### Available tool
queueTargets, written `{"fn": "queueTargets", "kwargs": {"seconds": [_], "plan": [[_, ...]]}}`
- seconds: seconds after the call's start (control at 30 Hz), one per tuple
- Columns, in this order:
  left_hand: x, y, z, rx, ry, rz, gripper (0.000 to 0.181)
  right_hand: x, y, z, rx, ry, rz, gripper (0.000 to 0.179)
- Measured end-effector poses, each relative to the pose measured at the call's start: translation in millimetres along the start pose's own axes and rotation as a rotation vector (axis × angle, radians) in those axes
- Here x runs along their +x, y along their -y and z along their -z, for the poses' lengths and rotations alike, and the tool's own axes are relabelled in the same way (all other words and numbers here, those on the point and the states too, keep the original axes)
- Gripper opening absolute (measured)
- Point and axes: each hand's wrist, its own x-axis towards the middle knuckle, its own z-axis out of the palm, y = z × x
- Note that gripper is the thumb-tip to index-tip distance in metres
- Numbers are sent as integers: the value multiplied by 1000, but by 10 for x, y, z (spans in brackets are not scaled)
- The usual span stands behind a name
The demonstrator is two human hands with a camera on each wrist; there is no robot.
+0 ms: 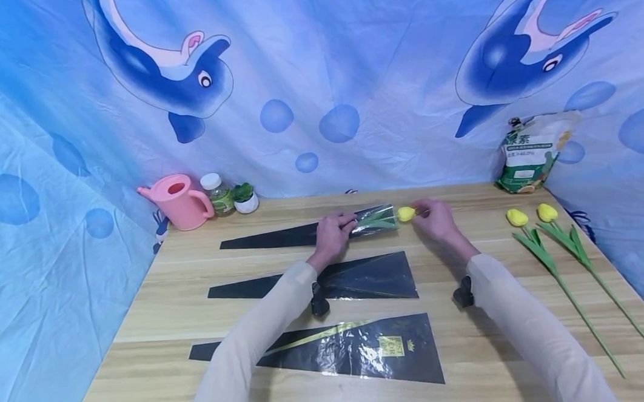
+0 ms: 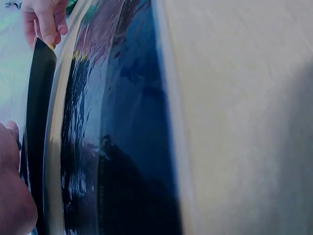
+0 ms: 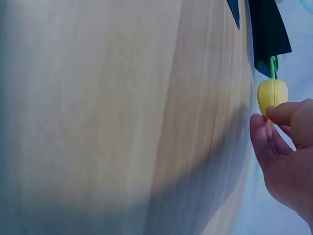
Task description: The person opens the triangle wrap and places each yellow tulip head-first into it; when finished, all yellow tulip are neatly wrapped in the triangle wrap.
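From the head view, a yellow tulip [image 1: 406, 214] is at the far part of the wooden table [image 1: 472, 357], its closed bloom just right of the mouth of a black flower sleeve [image 1: 280, 237], its green leaves [image 1: 376, 220] showing through clear film. The left hand [image 1: 332, 235] grips that sleeve; the right hand [image 1: 436, 218] pinches the bloom's tip. Two flat sleeves [image 1: 370, 278] lie nearer. From the left wrist, the left hand shows only partly, and I can't read its fingers there. From the right wrist, thumb and fingertips pinch the smooth, egg-shaped bloom, its green stem running into the sleeve.
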Motion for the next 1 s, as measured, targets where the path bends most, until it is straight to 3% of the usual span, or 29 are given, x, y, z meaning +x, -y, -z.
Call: {"fn": "queueTargets", "kwargs": {"seconds": [0.13,0.3,0.43,0.57,0.77,1.0], "plan": [[-1,-1,-6,-6,10,3,23,-18,40,-47,39,-6,-4,35],[-2,-3,-14,13,-6,-30,21,-42,109,-106,153,29,-83,33],[-4,-5,-27,26,-16,-40,21,-37,122,-148,165,61,-98,32],[3,-18,-35,28,-20,-33,21,-28,147,-156,168,107,-97,30],[4,-24,-50,32,-33,-30,19,-11,196,-163,313,205,-155,37],[16,-25,-67,30,-58,-72,17,8,270,-184,416,275,-179,42]]}}
